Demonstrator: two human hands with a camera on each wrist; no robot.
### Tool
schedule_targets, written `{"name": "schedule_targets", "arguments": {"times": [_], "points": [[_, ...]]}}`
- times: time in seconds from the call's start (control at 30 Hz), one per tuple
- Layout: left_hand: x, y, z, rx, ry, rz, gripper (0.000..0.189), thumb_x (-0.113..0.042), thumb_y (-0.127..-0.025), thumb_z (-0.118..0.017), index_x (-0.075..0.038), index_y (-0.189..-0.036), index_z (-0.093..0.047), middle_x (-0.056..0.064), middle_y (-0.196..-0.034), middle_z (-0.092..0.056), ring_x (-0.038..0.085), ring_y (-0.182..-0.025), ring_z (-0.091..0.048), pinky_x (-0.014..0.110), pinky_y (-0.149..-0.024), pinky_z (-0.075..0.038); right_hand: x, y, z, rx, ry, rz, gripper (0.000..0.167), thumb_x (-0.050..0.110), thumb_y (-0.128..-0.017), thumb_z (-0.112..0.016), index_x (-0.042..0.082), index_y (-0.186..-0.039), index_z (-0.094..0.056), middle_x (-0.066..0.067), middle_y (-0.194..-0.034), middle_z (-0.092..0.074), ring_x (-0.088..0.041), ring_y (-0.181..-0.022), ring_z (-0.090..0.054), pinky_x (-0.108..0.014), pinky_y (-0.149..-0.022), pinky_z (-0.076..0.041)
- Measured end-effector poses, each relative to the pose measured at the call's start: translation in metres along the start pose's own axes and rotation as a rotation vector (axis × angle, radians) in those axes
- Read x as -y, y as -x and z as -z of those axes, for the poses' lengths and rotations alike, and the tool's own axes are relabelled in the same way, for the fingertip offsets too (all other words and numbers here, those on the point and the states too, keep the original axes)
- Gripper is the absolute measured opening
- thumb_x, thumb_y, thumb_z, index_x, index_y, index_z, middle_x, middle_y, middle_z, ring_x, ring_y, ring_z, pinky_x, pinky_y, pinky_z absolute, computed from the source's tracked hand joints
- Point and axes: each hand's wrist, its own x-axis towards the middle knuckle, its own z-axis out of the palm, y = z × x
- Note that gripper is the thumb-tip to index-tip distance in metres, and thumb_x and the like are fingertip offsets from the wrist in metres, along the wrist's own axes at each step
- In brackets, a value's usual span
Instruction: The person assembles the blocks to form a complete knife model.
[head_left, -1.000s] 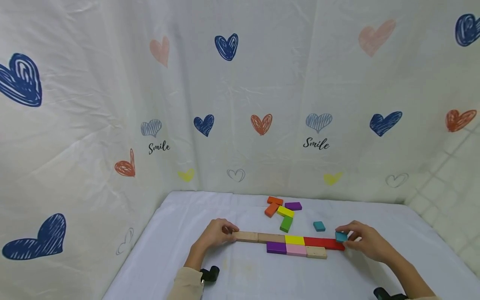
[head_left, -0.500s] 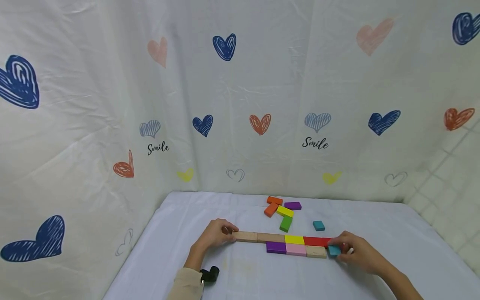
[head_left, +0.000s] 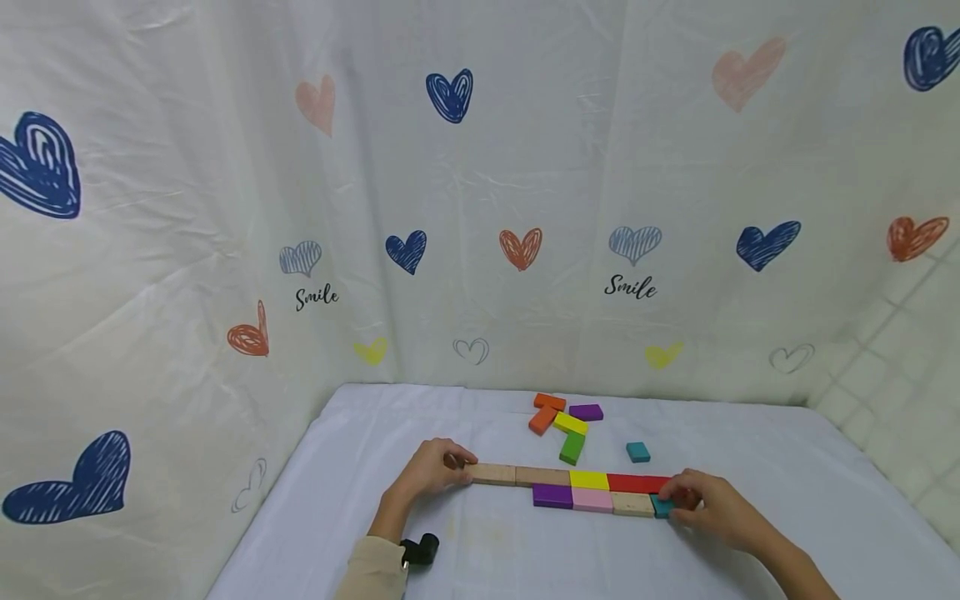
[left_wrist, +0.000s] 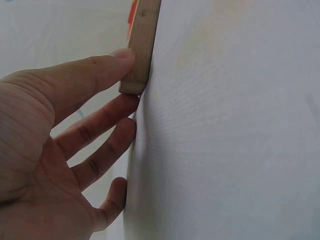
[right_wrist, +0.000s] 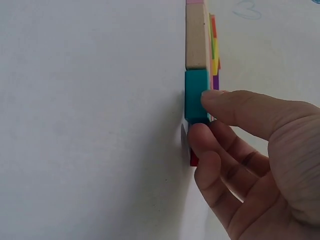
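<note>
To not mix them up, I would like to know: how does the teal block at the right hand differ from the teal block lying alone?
The right hand pinches the held teal; no hand touches the loose teal.
The held teal sits end to end with a tan block; the loose teal lies apart, farther back.
Both share the same colour.

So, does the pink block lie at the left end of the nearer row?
No, a purple block lies at that end, and the pink block sits between it and a plain wooden block.
</note>
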Motion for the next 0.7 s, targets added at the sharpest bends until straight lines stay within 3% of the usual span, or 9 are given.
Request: {"name": "schedule_targets", "arguments": {"times": [0.27,0.7], "points": [[0.0002,0.0004,-0.0004,-0.002,0.006,0.0,0.022,-0.013,-0.08,-0.087,-0.02,-0.101,-0.082,-0.004,-0.09,-0.069,0.014,-0.079,-0.057,0.026,-0.066,-0.046,-0.0012,-0.0007,-0.0039,-0.018,0.006,-0.035,0.027,0.017,-0.082,-0.085,0.015,-0.105,-0.071,-0.001,-0.086,-0.056,-0.015,-0.081,-0.051,-0.021,-0.065,-0.047],[-0.0022,0.0016,0.0007,-0.003,0.012,0.001,0.023,-0.012,-0.08,-0.086,-0.018,-0.102,-0.082,0.0,-0.092,-0.07,0.015,-0.08,-0.057,0.025,-0.066,-0.046,0.0006,0.0011,-0.0005,0.002,-0.006,-0.003,0.027,0.019,-0.083,-0.084,0.013,-0.105,-0.07,-0.002,-0.085,-0.055,-0.011,-0.077,-0.051,-0.021,-0.064,-0.047]]}}
